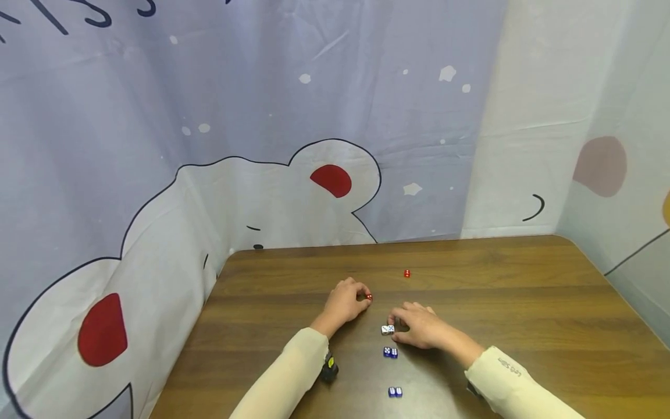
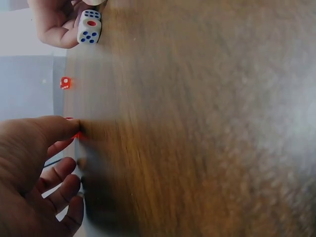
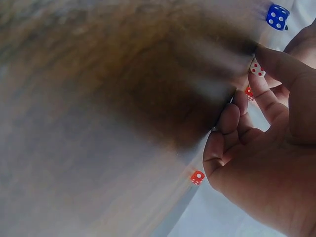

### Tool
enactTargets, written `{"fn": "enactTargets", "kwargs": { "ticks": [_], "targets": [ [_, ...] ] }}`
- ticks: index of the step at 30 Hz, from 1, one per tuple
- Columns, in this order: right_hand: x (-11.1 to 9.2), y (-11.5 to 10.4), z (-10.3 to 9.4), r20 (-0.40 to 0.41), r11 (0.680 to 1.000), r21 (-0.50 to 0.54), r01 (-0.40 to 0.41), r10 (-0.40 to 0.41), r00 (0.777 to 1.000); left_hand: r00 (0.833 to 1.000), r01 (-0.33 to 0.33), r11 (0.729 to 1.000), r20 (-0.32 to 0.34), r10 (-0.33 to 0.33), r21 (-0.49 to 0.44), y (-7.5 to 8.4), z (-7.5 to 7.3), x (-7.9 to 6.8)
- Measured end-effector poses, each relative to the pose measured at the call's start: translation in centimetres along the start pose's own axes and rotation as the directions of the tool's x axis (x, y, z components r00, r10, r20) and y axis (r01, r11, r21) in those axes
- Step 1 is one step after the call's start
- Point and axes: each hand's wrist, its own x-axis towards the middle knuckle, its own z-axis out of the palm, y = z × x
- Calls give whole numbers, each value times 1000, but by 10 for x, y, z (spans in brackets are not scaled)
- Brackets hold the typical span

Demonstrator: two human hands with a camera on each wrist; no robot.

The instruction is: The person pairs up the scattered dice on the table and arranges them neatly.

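My left hand [image 1: 345, 304] pinches a red die [image 1: 369, 297] between thumb and forefinger on the wooden table. In the left wrist view the thumb covers most of that die. To the right and nearer, my right hand [image 1: 420, 327] has thumb and forefinger around the right one of two white dice [image 1: 385, 330] standing side by side. The right wrist view shows a white die [image 3: 257, 68] with red pips between those fingertips. Another red die [image 1: 407, 273] lies alone farther back.
Nearer than the white dice, a pair of blue dice [image 1: 390, 352] sits on the table [image 1: 497, 291]. A second blue pair [image 1: 395, 392] lies closer to the front. Behind the table hangs a printed curtain [image 1: 419, 116], which also runs along the left and right sides.
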Motion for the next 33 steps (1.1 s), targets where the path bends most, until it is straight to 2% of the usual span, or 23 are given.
{"fn": "enactTargets", "kwargs": {
  "ticks": [12, 21, 28, 33],
  "targets": [
    [2, 0, -6, 21, 997, 49, -60, 59, 998, 999, -52, 998, -4, 52, 27, 9, 1, -8],
    [3, 6, -9, 21, 995, 63, -74, 72, 997, 996, -86, 995, 9, 86, 50, 17, 4, -14],
    [4, 20, -13, 4, 992, 76, -96, 96, 995, 995, -97, 994, 8, 96, 49, 18, 7, -16],
    [10, 38, -19, -26, 987, 59, -149, 151, 988, 996, -89, 996, -4, 89, 16, 17, 8, -16]
  ]
}}
